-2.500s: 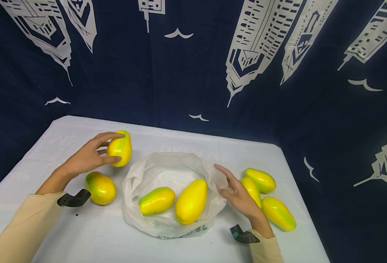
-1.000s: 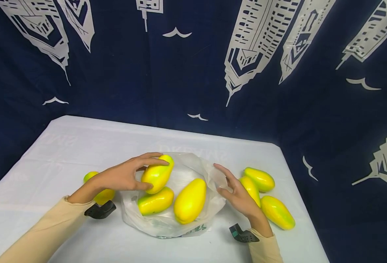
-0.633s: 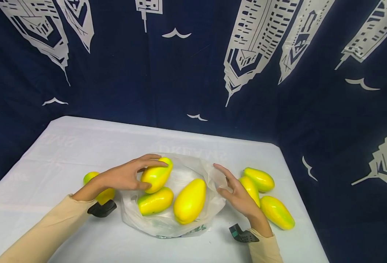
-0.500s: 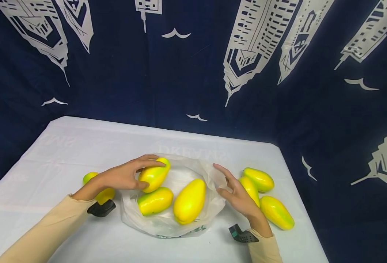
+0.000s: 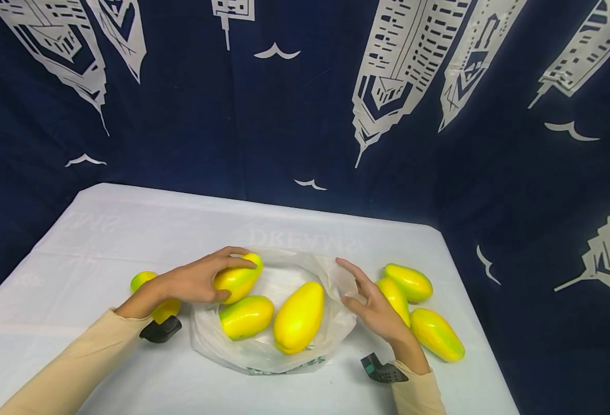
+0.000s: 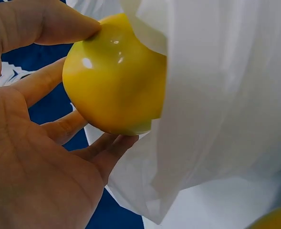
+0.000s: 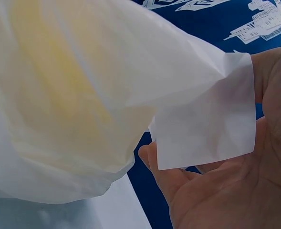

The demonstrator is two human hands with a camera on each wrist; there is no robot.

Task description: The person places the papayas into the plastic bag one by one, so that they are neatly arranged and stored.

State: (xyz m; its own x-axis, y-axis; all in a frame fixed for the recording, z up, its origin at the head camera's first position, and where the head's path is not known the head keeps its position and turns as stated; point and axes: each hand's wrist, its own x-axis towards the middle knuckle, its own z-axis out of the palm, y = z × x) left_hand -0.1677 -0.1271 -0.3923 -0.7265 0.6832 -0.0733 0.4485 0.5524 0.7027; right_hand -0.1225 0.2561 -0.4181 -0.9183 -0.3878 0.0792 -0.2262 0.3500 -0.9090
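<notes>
My left hand (image 5: 196, 280) holds a yellow-green mango (image 5: 242, 280) at the left side of a white plastic bag (image 5: 290, 266). Thumb and fingers wrap that mango (image 6: 114, 78) in the left wrist view, where the bag's wall hides its far end. Two more mangoes lie inside the bag, a smaller one (image 5: 246, 318) just below the held one and a larger one (image 5: 298, 318) to the right. The bag's right rim is gripped by my right hand (image 5: 376, 311); in the right wrist view a flap of the bag (image 7: 204, 129) covers part of the fingers.
Partly hidden under my left forearm, another mango (image 5: 165, 311) lies on the white-covered table (image 5: 144, 219). Several stand grouped right of my right hand, including a front mango (image 5: 436, 335) and a back mango (image 5: 408, 282). A dark blue printed curtain (image 5: 190, 127) hangs behind.
My left hand has carried the mango from the table's left back to the bag, then eased it slightly down and left. The right hand has stayed on the bag's rim.
</notes>
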